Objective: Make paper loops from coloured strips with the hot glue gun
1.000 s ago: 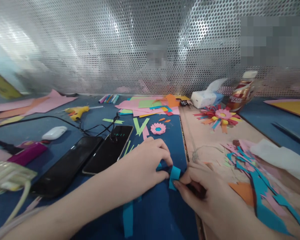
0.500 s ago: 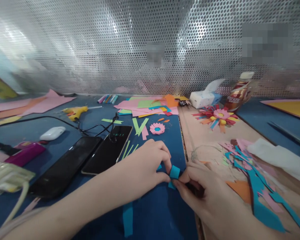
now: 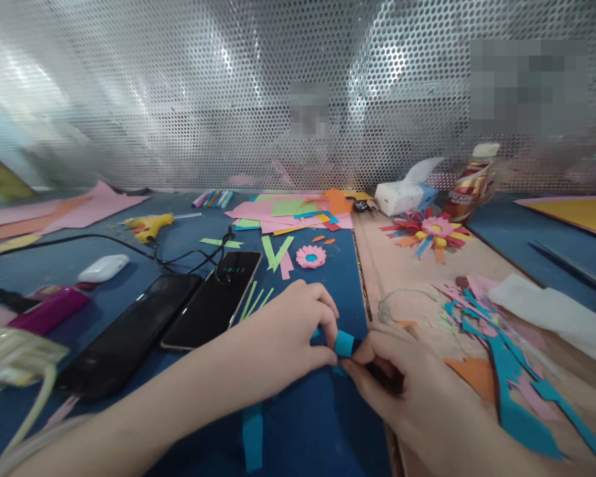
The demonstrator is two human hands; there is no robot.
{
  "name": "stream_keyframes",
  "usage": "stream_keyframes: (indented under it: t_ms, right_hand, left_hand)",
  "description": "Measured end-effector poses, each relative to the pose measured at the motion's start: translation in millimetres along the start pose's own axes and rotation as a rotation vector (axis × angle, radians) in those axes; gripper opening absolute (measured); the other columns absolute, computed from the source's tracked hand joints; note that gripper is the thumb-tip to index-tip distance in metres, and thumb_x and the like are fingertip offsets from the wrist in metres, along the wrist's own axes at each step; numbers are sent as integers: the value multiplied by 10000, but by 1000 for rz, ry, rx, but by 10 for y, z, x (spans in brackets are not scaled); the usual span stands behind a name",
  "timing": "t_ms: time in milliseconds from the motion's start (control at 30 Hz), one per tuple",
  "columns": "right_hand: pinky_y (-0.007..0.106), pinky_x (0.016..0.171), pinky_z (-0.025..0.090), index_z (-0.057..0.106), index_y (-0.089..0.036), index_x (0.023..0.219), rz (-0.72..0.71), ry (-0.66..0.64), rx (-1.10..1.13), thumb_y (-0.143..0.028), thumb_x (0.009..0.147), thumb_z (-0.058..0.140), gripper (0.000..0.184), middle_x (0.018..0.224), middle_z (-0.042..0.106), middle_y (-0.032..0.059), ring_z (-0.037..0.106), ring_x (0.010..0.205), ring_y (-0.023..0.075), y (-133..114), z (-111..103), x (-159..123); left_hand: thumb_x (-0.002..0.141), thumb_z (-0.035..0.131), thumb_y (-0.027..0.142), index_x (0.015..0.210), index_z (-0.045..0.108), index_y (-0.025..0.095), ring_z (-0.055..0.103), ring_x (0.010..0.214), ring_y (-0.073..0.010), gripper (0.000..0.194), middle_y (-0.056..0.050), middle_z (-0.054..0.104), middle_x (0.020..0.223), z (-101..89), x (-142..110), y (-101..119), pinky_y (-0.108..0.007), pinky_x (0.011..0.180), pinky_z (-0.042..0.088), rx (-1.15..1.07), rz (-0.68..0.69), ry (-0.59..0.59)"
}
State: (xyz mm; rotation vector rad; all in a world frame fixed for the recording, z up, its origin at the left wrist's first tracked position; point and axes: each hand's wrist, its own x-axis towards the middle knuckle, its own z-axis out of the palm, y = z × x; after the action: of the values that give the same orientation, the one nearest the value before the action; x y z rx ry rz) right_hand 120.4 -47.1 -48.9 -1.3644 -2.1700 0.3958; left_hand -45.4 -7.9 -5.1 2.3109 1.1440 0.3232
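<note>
Both my hands meet low in the middle of the view over a dark blue sheet (image 3: 328, 424). My left hand (image 3: 288, 331) and my right hand (image 3: 402, 384) pinch a strip of light blue paper (image 3: 344, 343) between fingertips; the strip is curled into a small roll. Its loose end (image 3: 253, 434) lies on the sheet under my left forearm. A small pink paper flower with a blue centre (image 3: 310, 256) lies farther back on the same sheet.
Two black phones (image 3: 213, 298) and cables lie to the left, with a white case (image 3: 103, 268) and a yellow glue gun (image 3: 149, 224). Paper scraps (image 3: 496, 344), a layered paper flower (image 3: 430, 230), a tissue pack (image 3: 407, 192) and a bottle (image 3: 469, 182) are right. Perforated metal screen behind.
The light blue strip has been rolled tighter between my fingertips, going from a bent flap to a small curl. Both hands stayed in place.
</note>
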Motion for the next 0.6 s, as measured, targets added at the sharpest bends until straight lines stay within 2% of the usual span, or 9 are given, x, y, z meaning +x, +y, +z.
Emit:
stream_keyframes:
  t_ms: [233,467,600]
  right_hand:
    - [251,547,287,454,-188,607,-33,22,10,-94,752,520,185,569,421,-37,377,523,108,23,17,-10]
    - [269,616,314,485,-190,613,-19,36,12,-81,731,550,173,548,389,-51,390,521,103,24,8,-13]
    - [235,530,304,497,-195,614,-17,24,11,-85,724,564,170,544,385,-47,379,507,99,29,11,-7]
  left_hand:
    - [680,623,142,631,609,178,477,943,-166,63,0,554,995,-5,-4,1,-292,850,366,13,-5,-7]
    - [690,617,171,659,616,190,483,957,-165,36,6,557,993,-5,-10,-14,-279,837,372,12,14,-14]
    - [685,610,146,644,610,188,488,952,-159,60,6,558,983,-2,-13,-3,-270,832,374,9,12,-2]
